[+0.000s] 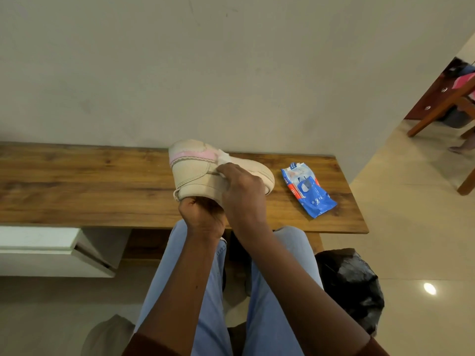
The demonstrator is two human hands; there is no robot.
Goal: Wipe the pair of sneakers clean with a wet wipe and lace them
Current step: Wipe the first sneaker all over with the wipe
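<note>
While the left hand (200,214) grips the sneaker (195,176), the right hand (241,191) pinches a wet wipe (226,158) cleaning its twelve-o'clock edge; turning likely follows.

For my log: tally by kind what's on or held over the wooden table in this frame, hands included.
sneaker: 1
wet wipe: 1
blue wipe pack: 1
hands: 2 (left hand grips the sneaker, right hand holds the wet wipe)
Total: 5
</note>
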